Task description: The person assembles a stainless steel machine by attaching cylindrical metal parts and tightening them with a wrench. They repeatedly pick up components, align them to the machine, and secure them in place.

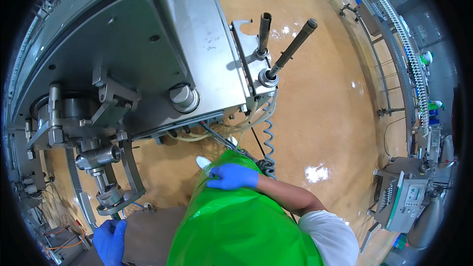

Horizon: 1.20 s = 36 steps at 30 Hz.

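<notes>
My left hand [109, 242], in a blue glove, is at the lower left with its fingers curled. It is against the left edge of a flat grey-brown panel [152, 234]; what the fingers close on, if anything, is hidden. Just above that hand hangs a metal fitting with a round valve body [109, 196] and a pipe tee [98, 158], below the big steel machine [123, 44]. Across my green apron [231, 231] lies my right hand [231, 176], also blue-gloved, its fingers loosely bent and apart, with no object seen in it.
Two upright metal rods [290, 49] stand on a bracket at the machine's right side. Hoses and a coiled grey cable [268, 140] hang beneath it. A long conveyor [401, 44] and a control box [406, 197] are at the right. The tan floor [325, 123] has shiny patches.
</notes>
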### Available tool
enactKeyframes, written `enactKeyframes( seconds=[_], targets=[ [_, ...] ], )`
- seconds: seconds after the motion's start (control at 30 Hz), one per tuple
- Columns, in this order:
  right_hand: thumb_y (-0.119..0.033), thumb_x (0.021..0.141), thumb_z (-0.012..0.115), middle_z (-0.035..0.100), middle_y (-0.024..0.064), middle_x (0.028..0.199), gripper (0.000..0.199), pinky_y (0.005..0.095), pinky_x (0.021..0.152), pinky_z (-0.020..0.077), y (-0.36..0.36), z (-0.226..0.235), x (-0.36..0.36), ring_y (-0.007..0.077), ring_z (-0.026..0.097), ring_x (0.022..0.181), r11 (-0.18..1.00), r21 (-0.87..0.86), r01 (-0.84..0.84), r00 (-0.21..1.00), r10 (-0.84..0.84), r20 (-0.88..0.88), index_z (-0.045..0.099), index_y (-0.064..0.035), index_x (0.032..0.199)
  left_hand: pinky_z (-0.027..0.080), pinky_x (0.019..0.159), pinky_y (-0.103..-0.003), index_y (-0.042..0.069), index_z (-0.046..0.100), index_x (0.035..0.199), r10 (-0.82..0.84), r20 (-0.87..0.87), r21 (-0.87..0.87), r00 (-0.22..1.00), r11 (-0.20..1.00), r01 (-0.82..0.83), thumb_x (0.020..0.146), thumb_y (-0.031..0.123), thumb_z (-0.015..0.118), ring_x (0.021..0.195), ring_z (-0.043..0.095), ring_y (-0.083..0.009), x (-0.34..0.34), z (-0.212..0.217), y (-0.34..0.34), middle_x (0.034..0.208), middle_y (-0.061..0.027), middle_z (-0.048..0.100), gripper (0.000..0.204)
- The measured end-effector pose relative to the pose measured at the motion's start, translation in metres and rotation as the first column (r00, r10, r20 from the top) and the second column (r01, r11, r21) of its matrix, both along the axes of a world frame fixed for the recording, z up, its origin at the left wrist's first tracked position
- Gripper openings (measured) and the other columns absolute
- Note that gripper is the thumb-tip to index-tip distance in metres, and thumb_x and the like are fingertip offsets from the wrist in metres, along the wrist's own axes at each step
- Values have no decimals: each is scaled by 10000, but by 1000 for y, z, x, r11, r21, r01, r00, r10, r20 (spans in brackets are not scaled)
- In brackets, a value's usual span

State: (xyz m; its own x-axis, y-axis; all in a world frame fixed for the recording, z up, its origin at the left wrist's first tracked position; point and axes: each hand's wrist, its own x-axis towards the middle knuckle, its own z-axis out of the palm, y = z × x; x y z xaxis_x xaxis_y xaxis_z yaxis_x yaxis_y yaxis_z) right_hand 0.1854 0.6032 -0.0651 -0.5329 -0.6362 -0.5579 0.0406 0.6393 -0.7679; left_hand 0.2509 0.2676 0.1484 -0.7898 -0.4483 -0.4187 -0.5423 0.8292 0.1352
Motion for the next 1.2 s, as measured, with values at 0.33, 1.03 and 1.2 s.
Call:
enactKeyframes(
  seconds=[0.33,1.03,1.2],
  targets=[
    [-551,850,508,654,206,966,564,423,837,476,131,9,-38,355,626,956,959,19,282,959,-283,3,573,-93,1174,470,583,-302,19,710,845,-236,103,276,966,940,200,774,298,691,610,628,-167,-64,-37,111,654,-111,647,289],
    [-530,824,509,648,198,947,514,440,778,483,187,-40,32,348,625,905,494,132,859,499,-867,-1,627,-55,984,472,738,-272,-52,594,1157,-637,274,524,721,727,443,885,217,616,799,585,-110,-173,-91,171,861,-98,665,383],
    [-512,814,514,641,214,976,516,438,778,485,162,-49,88,357,622,910,365,271,891,387,-921,-32,615,-35,982,455,845,-302,-50,530,1244,-779,61,565,624,542,622,928,203,553,942,580,-151,-206,-101,198,1004,-131,652,405]
  ],
)
